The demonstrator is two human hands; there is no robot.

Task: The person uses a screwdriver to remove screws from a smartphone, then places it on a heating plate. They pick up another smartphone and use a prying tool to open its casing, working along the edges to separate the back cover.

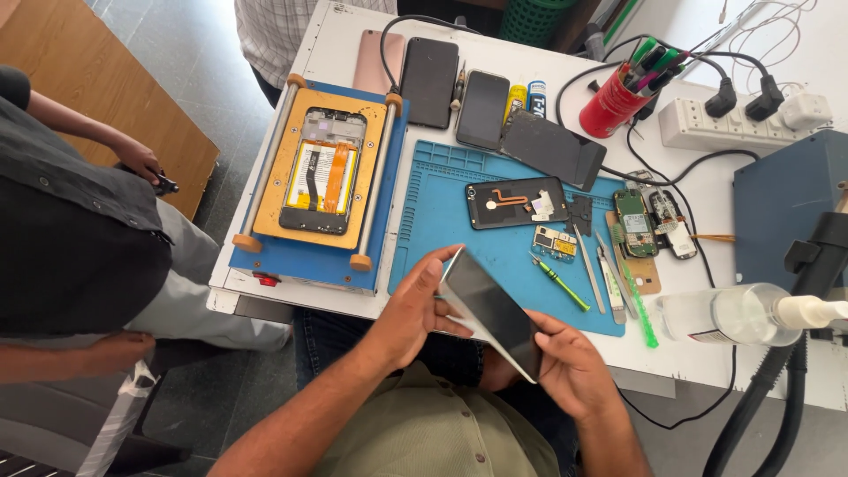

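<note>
Both hands, left hand (pixel 415 309) and right hand (pixel 565 367), grip a phone screen (pixel 490 311) above the blue mat (pixel 442 212), screwdriver (pixel 559 283) near.

You have one view only, from the camera worn on your head, looking steeply down over your chest onto the white table (pixel 353 35). It sits close: your left hand (pixel 413 311) and right hand (pixel 570 371) fill the lower centre, holding a dark phone screen (pixel 491 311) just above the table's near edge. The blue mat (pixel 442 212) lies mid-frame; the far edge reaches the top. A seated person's arm (pixel 84 128) enters from the left.
</note>
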